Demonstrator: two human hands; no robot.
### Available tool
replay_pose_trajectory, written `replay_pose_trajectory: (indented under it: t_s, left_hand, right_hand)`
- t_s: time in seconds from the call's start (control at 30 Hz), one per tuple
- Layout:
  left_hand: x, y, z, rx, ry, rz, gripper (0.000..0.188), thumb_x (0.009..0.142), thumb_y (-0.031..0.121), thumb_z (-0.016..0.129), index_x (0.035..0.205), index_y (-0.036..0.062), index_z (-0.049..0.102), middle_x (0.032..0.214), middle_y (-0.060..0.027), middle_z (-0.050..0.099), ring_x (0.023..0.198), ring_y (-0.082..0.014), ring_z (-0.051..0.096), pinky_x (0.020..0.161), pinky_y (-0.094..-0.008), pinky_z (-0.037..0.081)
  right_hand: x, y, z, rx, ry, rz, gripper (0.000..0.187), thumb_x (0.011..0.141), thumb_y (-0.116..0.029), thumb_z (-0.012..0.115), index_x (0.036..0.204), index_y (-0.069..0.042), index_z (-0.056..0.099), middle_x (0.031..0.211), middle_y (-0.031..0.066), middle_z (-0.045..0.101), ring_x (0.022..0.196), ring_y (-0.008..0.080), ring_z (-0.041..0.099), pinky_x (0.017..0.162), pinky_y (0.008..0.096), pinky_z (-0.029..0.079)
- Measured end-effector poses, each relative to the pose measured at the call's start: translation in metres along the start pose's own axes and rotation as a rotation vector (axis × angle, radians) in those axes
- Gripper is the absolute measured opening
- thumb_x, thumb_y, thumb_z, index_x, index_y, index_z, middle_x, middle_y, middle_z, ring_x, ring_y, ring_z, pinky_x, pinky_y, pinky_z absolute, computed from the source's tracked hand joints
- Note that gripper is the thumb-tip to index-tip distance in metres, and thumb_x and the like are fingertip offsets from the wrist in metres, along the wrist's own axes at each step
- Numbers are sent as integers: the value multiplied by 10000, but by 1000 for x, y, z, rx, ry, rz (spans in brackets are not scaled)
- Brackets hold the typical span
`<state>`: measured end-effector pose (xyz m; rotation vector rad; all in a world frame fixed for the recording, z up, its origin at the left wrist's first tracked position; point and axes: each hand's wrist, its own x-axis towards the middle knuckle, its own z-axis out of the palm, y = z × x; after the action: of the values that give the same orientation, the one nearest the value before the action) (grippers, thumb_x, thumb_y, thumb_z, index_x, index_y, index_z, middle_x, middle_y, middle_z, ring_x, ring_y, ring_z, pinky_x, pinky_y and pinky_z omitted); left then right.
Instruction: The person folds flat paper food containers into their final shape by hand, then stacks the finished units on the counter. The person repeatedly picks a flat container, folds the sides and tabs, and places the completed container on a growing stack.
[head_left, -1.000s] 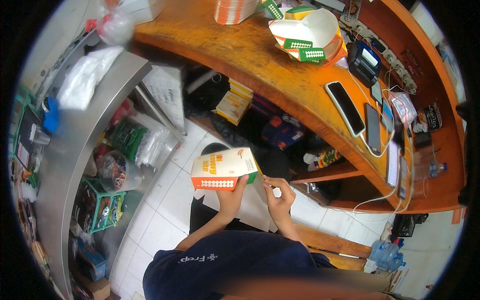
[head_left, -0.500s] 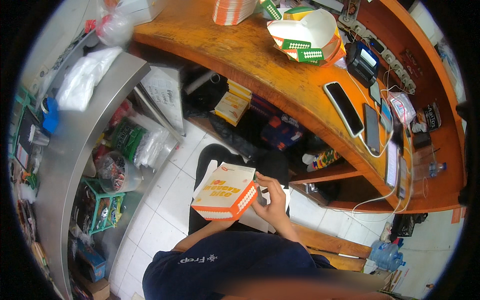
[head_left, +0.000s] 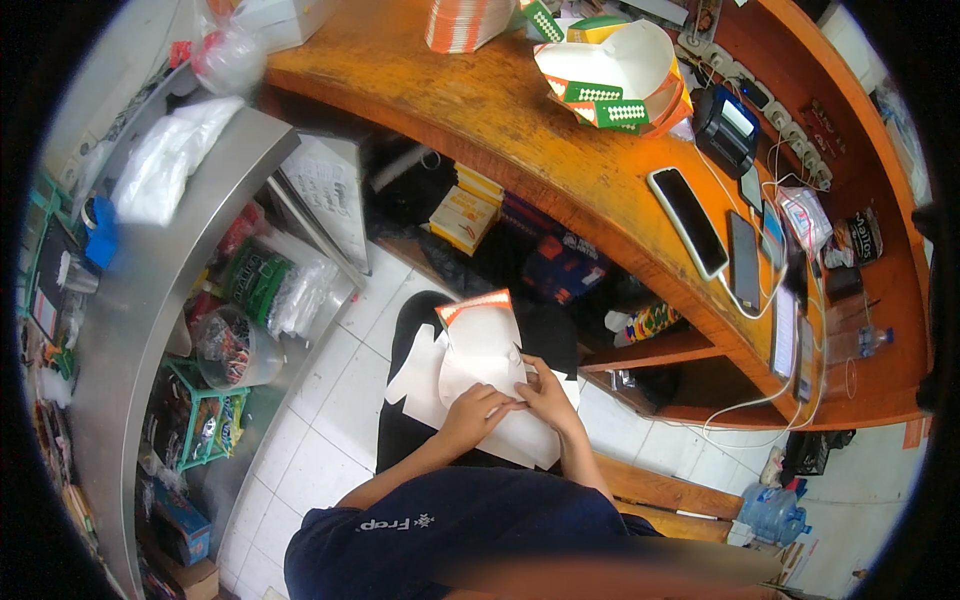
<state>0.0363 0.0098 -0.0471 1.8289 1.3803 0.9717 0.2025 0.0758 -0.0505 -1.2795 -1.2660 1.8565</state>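
A cardboard food box [head_left: 482,345] rests over my lap, its plain white inside facing up and an orange patterned wall raised at the far end. My left hand [head_left: 474,417] is closed on the near edge of the box, fingers bent over it. At the near right corner, my right hand [head_left: 548,396] grips the card with bent fingers, its thumb close to the left fingertips. White card sheets [head_left: 527,436] lie flat beneath the box on my dark-trousered legs. The parts of my fingers behind the card are hidden.
A wooden desk [head_left: 400,70] curves ahead, bearing stacked orange-and-white card pieces [head_left: 466,22], nested folded boxes [head_left: 610,75], phones [head_left: 688,220] and charging cables. On my left stands a metal counter [head_left: 150,300] with plastic bags and baskets. A wooden bench [head_left: 650,490] is at my right.
The box has turned from its printed closed face to its white inside. My left hand, earlier mostly hidden beneath it, now shows at the near edge beside my right hand.
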Motion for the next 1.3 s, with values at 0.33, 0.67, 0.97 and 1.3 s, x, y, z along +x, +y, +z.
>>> replay_pose_trajectory:
  t_s: [0.33,0.67,0.97,1.3]
  left_hand:
    - [-9,-34,26,-677,252,-594,189,906,148,648,972,-28,664,822,-21,638,705,-75,567,618,-209,439]
    - [-3,-35,14,-912,64,-620,239,874,143,684,1062,5,631,942,-28,640,814,-90,590,648,-216,471]
    - [-16,5,-12,-11,586,-165,434,727,17,737,1120,-12,554,1027,-123,570,998,-234,594,914,-358,467]
    - [-10,-26,-39,-585,211,-34,434,864,228,663,1187,-40,551,1153,-144,578,1080,-215,550,917,-337,422]
  right_hand:
    - [0,21,9,-286,260,-37,147,798,-113,752,894,-10,708,712,55,687,654,97,634,625,235,506]
    - [7,22,6,175,39,75,193,833,-119,732,962,16,682,814,70,707,699,114,644,662,216,484]
    - [-3,9,8,-595,171,-126,312,682,-18,694,989,-24,639,669,59,630,646,146,625,609,281,490]
    - [3,-17,29,215,52,-277,402,1010,-386,441,1148,-35,579,1001,94,627,987,153,577,874,267,443]
